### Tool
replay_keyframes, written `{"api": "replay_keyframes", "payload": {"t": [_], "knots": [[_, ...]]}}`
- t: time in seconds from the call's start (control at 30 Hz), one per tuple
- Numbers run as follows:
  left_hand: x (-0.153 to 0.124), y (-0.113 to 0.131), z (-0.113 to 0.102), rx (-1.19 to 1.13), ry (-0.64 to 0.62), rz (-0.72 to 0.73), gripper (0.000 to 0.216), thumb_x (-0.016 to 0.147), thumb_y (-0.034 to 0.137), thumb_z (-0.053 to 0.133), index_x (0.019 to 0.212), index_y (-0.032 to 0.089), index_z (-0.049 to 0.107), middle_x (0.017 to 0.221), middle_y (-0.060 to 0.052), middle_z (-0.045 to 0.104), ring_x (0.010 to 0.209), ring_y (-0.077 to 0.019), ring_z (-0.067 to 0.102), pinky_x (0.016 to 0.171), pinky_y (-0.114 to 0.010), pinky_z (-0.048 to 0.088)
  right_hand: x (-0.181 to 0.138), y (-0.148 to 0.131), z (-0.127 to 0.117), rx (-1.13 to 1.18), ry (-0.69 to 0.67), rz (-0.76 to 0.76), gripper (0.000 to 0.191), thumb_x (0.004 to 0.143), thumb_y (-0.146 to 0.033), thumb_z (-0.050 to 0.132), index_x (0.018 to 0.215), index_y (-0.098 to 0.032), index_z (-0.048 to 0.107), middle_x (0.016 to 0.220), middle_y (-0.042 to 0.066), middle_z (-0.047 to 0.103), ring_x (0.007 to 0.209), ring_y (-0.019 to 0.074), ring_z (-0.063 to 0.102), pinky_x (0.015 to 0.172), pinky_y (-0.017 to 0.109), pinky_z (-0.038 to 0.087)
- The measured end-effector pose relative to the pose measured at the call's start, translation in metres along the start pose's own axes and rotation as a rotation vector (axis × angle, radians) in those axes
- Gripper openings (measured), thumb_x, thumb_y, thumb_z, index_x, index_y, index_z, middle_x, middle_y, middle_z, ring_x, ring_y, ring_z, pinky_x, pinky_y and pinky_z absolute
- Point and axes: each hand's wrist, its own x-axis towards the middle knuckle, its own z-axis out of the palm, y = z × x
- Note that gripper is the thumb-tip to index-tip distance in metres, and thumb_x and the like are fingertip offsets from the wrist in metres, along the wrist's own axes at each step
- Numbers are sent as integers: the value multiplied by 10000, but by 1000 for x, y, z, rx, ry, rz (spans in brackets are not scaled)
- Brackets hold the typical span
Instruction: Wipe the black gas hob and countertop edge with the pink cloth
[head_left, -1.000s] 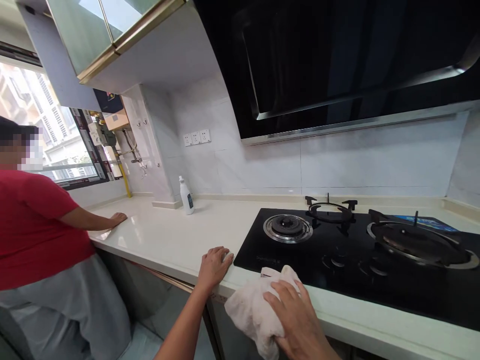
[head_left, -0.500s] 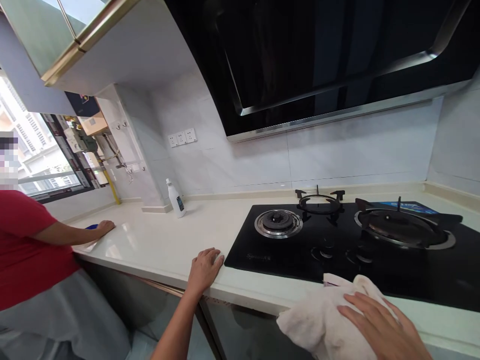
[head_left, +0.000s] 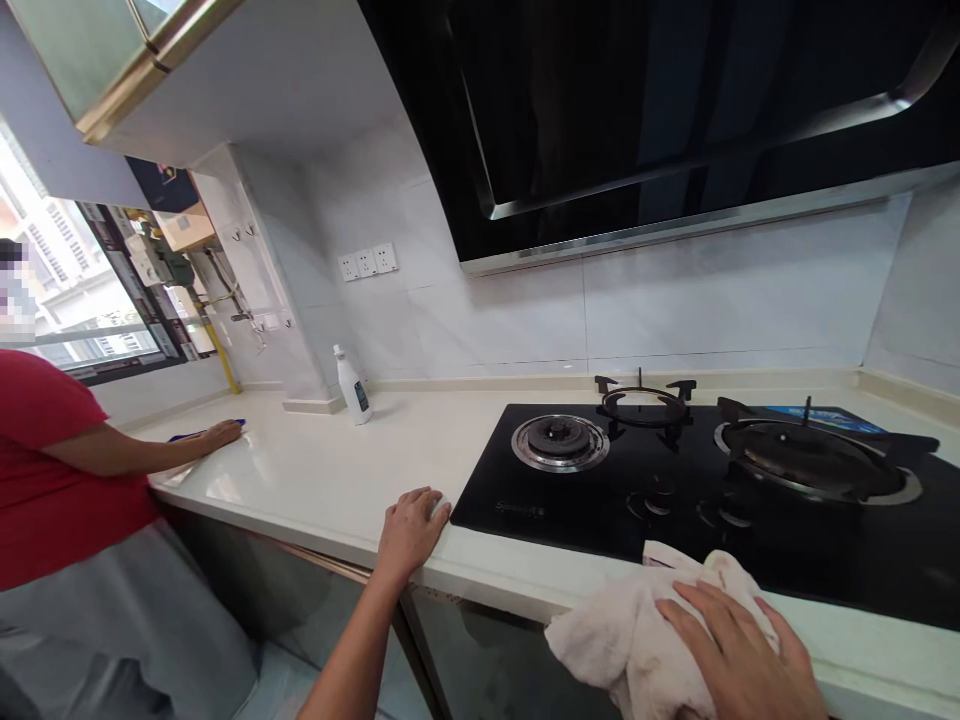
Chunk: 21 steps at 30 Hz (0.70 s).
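My left hand [head_left: 409, 532] rests on the pale countertop [head_left: 322, 470] just left of the gas hob [head_left: 577, 520]. Its fingers lie on the surface, slightly bent, with a small whitish patch by the thumb that I cannot make out. Under my right hand [head_left: 739, 640] is a crumpled off-white cloth [head_left: 615, 630], gripped and pressed at the hob's front edge. Part of the cloth hangs over the counter's front. The hob's left burner [head_left: 560, 442] has no pan support on it; a loose black pan support [head_left: 646, 404] stands behind, on the hob's back edge.
A white bottle [head_left: 352, 388] stands by the wall. At far left a person in a red top [head_left: 45, 450] has a hand [head_left: 223, 433] on a blue cloth [head_left: 187, 436]. A black range hood [head_left: 637, 120] overhangs the hob. The right burner [head_left: 810, 460] carries its pan support.
The view has shifted slightly. My right hand and the cloth have moved a little left along the hob's edge. The other person's hand has slid away from them, with more blue cloth showing.
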Motion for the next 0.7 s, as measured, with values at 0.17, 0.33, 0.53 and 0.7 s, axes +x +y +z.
{"api": "replay_keyframes", "payload": {"t": [0.17, 0.33, 0.53, 0.7], "knots": [[-1, -2, 3, 1, 14, 1, 326, 994, 411, 512, 1200, 267, 719, 1373, -64, 667, 1318, -267, 568, 1090, -438, 427, 15, -24, 18, -11, 18, -106, 568, 703, -549, 788, 1207, -326, 651, 1249, 54, 700, 1197, 310, 594, 1170, 555, 205], [-1, -1, 4, -9, 12, -2, 328, 998, 416, 504, 1204, 267, 712, 1380, -72, 663, 1329, -262, 555, 1091, -435, 412, 28, -47, 33, -40, 8, -193, 696, 675, -673, 788, 1243, -305, 623, 1266, 64, 678, 1210, 313, 570, 1186, 557, 176], [-1, 0, 3, -15, 21, 2, 314, 990, 407, 515, 1186, 272, 719, 1364, -71, 672, 1309, -263, 569, 1082, -426, 417, 38, -64, 46, -19, 34, -245, 766, 642, -702, 794, 1241, -259, 616, 1257, 98, 662, 1211, 323, 551, 1187, 572, 161], [-2, 0, 2, -20, 26, -1, 310, 991, 402, 512, 1181, 270, 719, 1354, -71, 677, 1307, -261, 569, 1076, -422, 419, 49, -77, 46, -17, 44, -267, 732, 676, -711, 762, 1223, -246, 620, 1206, 95, 675, 1173, 310, 559, 1185, 557, 145]]}}
